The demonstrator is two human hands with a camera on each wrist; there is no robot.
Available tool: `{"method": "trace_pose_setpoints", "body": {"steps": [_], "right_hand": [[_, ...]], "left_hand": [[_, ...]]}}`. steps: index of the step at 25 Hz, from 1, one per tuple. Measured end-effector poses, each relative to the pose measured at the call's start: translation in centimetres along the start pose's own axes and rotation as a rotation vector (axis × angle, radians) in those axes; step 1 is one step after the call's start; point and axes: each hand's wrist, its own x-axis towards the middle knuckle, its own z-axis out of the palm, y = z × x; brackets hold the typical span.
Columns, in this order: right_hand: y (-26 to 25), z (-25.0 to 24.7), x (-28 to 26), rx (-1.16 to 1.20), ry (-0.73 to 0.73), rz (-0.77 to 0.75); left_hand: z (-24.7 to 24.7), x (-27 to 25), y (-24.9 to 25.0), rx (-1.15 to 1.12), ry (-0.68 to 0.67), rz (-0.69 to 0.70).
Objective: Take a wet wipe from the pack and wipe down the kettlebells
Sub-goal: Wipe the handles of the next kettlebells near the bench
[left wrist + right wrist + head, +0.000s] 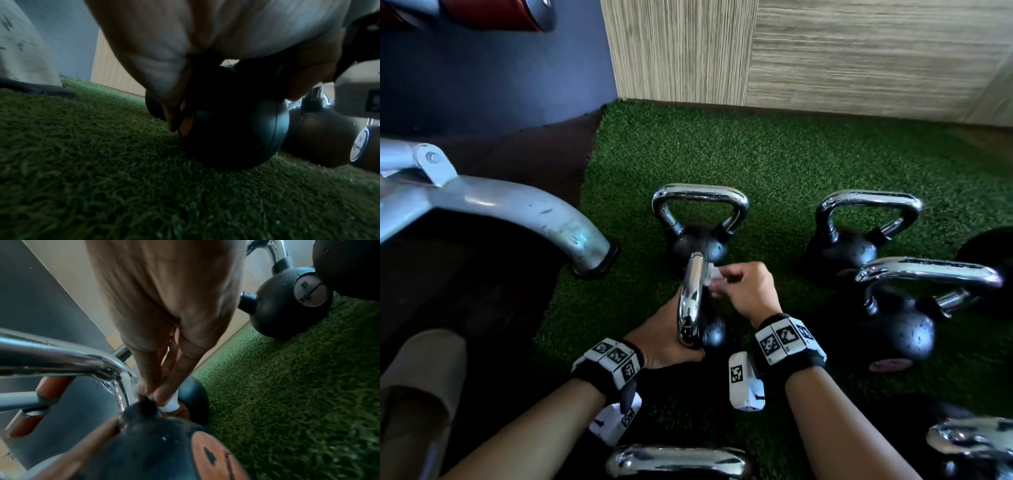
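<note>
left hand [667, 346] grips chrome handle [690, 301] of small kettlebell [714, 334] on green turf [774, 164]. right hand [744, 291] pinches white wet wipe [711, 277] against handle's far end. other kettlebells stand nearby.

**Colours and patterns, kettlebell corner**

Turf [808, 164]: deep green, flecked lighter at the blade tips. Floor [524, 164] at 9 o'clock of it: dark brown.

Held kettlebell [710, 334]: black ball, mirror-chrome handle, orange disc on its face. Far kettlebell [700, 245] at 12 o'clock: same black and chrome. Right kettlebell [842, 250] at 2 o'clock: black, speckled, silver-grey disc.

Wipe [710, 277]: white.

Wrist bands [789, 339]: black straps, white blocks printed with black square-code patterns.

Wall panel [859, 51]: pale beige with fine grey streaks, vertical on one section, horizontal on the other. Wall [493, 68] at 10 o'clock: dull blue-grey.

Machine leg [524, 209]: scuffed light grey, black foot.
</note>
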Motion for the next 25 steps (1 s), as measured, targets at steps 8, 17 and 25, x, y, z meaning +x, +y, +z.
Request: {"method": "trace_pose_setpoints", "body": {"steps": [8,17,25], "right_hand": [[0.1,-0.6,0.6,0.038,-0.140,0.039],[-1.4,1.9,1.8,-0.028,-0.011,-0.193],[-2.8,0.1,1.8,0.093,-0.253,-0.324]], "left_hand": [[0.3,0.9,-1.4,0.026,0.010,0.026],[-0.3,1.5,-2.8,-0.035,0.050,-0.038],[-0.4,1.7,-3.3,-0.024,-0.001,-0.028]]}}
